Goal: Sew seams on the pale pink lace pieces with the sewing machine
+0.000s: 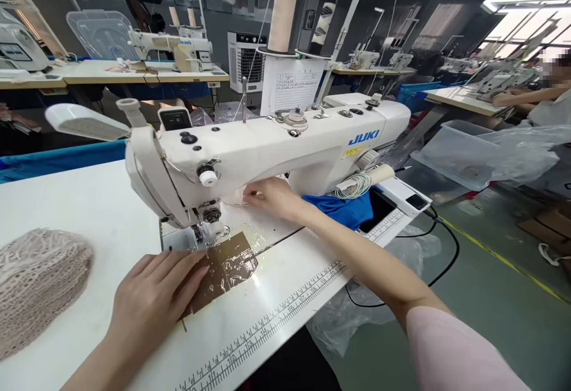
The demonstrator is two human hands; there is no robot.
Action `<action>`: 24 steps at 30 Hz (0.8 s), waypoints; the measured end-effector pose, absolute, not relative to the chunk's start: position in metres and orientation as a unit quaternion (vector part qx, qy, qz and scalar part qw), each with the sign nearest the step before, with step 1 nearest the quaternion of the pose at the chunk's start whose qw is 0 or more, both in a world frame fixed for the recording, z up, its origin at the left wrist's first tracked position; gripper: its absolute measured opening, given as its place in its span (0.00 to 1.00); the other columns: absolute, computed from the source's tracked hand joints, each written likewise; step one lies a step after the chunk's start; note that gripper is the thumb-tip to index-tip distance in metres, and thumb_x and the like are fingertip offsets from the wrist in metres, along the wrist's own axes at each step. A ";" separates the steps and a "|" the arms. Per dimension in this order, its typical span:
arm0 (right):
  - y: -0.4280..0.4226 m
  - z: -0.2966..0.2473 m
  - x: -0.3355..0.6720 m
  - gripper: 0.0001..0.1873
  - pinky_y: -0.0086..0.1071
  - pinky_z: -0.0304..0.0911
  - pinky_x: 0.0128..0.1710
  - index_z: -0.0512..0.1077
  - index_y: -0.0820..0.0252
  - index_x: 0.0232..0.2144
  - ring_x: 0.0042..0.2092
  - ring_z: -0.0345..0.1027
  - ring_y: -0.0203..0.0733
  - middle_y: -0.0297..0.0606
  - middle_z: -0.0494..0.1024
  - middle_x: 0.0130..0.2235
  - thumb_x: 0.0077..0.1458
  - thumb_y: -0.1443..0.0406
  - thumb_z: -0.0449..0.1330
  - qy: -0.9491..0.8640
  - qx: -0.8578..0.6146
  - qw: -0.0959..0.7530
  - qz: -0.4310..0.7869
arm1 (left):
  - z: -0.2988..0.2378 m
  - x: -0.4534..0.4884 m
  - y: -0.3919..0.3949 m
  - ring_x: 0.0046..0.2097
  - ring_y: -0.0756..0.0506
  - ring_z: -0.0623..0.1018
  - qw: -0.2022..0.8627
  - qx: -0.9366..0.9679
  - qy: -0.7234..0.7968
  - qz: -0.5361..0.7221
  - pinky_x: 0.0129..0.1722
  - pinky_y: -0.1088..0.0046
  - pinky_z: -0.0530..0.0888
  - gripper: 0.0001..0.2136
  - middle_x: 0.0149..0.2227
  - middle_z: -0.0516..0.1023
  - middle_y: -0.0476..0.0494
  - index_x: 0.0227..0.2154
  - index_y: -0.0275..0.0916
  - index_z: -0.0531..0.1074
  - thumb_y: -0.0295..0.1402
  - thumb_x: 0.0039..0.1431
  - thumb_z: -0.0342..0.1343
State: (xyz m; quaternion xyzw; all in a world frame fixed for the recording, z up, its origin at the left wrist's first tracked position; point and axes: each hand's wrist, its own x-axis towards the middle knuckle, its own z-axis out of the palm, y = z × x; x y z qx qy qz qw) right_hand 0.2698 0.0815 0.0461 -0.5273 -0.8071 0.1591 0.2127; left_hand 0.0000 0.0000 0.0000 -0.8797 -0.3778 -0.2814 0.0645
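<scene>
My left hand [156, 287] lies with its fingers stretched out on the left edge of a brown sheet [234, 257] under shiny clear tape, just in front of the sewing machine's presser foot [199, 235]. Beneath the arm of the white sewing machine [272, 147] reaches my right hand [274, 197], its fingers closed together. Some pale, thin material shows at those fingertips, too little of it to name. Left of the machine rests a heap of beige lace fabric [44, 290].
A blue cloth [341, 209], a coil of pale cord [354, 185] and a thread cone [381, 174] lie right of the machine. A printed ruler [267, 325] runs along the table's front edge. Behind stands a large thread cone [283, 19]. A person [546, 90] sits far right.
</scene>
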 end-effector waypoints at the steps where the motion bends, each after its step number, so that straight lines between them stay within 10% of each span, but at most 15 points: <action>1: 0.069 0.049 0.265 0.06 0.29 0.55 0.35 0.75 0.58 0.29 0.35 0.68 0.39 0.34 0.77 0.34 0.56 0.70 0.58 -0.821 -0.503 0.204 0.176 | 0.000 0.003 -0.001 0.42 0.42 0.77 0.059 -0.879 -0.381 -0.281 0.41 0.65 0.69 0.16 0.43 0.79 0.44 0.51 0.44 0.68 0.35 0.61 0.54; 6: -0.001 0.043 0.242 0.08 0.26 0.60 0.30 0.71 0.59 0.34 0.30 0.66 0.33 0.31 0.73 0.30 0.59 0.60 0.59 -0.704 -0.328 0.262 0.573 | 0.006 0.008 -0.002 0.56 0.34 0.70 -0.155 -0.863 -0.411 -0.251 0.52 0.55 0.70 0.22 0.55 0.72 0.42 0.52 0.46 0.69 0.44 0.55 0.58; 12: -0.051 0.029 0.247 0.18 0.32 0.70 0.35 0.67 0.62 0.32 0.33 0.73 0.36 0.35 0.76 0.31 0.53 0.53 0.65 -0.408 -0.361 0.222 0.808 | 0.032 -0.004 -0.005 0.38 0.44 0.77 -0.624 -0.632 -0.411 -0.205 0.38 0.65 0.76 0.14 0.36 0.78 0.44 0.36 0.41 0.75 0.46 0.60 0.52; 15: -0.047 0.032 0.255 0.19 0.27 0.69 0.31 0.70 0.64 0.30 0.31 0.74 0.35 0.38 0.77 0.31 0.55 0.52 0.63 -0.514 -0.373 0.114 0.764 | 0.034 -0.003 -0.007 0.25 0.51 0.69 -0.625 -0.644 -0.404 -0.178 0.25 0.75 0.70 0.16 0.24 0.70 0.51 0.23 0.39 0.68 0.44 0.60 0.53; 21: 0.002 0.034 0.230 0.25 0.21 0.63 0.18 0.66 0.56 0.47 0.26 0.71 0.29 0.38 0.73 0.47 0.49 0.59 0.68 -0.607 -0.357 0.212 0.678 | 0.034 0.001 -0.007 0.23 0.54 0.57 -0.529 -0.734 -0.392 -0.164 0.21 0.76 0.56 0.15 0.21 0.56 0.54 0.23 0.38 0.67 0.42 0.61 0.51; 24: 0.023 0.031 0.213 0.18 0.21 0.60 0.16 0.69 0.61 0.37 0.19 0.66 0.28 0.28 0.73 0.28 0.49 0.58 0.68 -0.608 -0.316 0.146 0.714 | 0.038 -0.003 -0.004 0.23 0.53 0.58 -0.495 -0.752 -0.405 -0.159 0.21 0.75 0.57 0.15 0.22 0.59 0.53 0.27 0.38 0.71 0.41 0.62 0.48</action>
